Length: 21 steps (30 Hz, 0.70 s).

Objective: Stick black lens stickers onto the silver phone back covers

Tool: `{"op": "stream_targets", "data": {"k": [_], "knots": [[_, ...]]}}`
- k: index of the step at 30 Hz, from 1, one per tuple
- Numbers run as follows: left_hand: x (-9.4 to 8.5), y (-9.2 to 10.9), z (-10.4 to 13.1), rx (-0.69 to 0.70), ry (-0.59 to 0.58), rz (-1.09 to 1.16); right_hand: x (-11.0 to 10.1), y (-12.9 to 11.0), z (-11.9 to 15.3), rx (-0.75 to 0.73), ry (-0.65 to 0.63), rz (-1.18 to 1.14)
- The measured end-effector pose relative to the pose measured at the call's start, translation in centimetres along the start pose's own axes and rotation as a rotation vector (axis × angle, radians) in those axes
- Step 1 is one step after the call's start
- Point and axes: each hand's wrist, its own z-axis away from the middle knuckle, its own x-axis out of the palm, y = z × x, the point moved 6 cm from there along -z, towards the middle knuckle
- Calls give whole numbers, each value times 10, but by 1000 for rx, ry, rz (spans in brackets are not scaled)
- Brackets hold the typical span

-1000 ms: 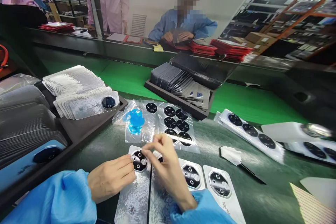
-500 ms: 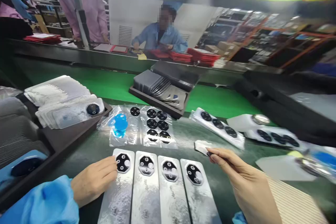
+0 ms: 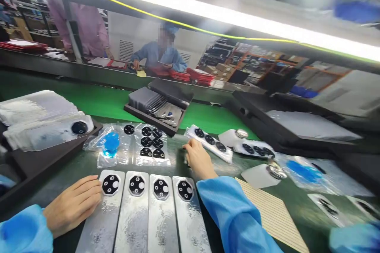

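Four-sided rows aside, several silver, film-covered phone back panels point(image 3: 133, 221) lie side by side, each bearing a black octagonal camera plate point(image 3: 160, 189) at its top. My left hand point(image 3: 74, 203) rests at the left edge of the leftmost panel, fingers stretched out and fingertips against its upper side. Above the rightmost panel is my right hand point(image 3: 200, 160), its fingers bent and closed over the mat. Whatever lies under those fingers is mostly hidden. Just beyond them sits a white strip with black round camera plates point(image 3: 209, 139). Clear sheets of more black plates point(image 3: 152, 142) lie left of it.
A dark tray point(image 3: 166, 126) of stacked panels stands behind. Film-covered panels fill a tray point(image 3: 59, 158) at left. White bottles with metal tops point(image 3: 261, 176) and a ribbed beige board point(image 3: 273, 209) are at right. Another person's blue sleeve point(image 3: 353, 237) enters lower right.
My right hand has moved left and forward, from the small white piece's right side to over that spot. My left hand stays by the leftmost panel. The view has turned right and tilted.
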Motion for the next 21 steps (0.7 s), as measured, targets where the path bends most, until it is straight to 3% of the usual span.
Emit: {"op": "stream_targets", "data": {"k": [5,12,17,21], "knots": [[-7,2,-9,-68,-10,28,30,-7,0,-75,-85,226],[-10,0,-12,-149,-22,32,42,-15,11,-186,-120,472],[-11,-3,-13,-197,8,36,29,13,21,-5,-50,200],[-8,-6,-14,-222,-14,46,14,21,41,-54,60,100]]}}
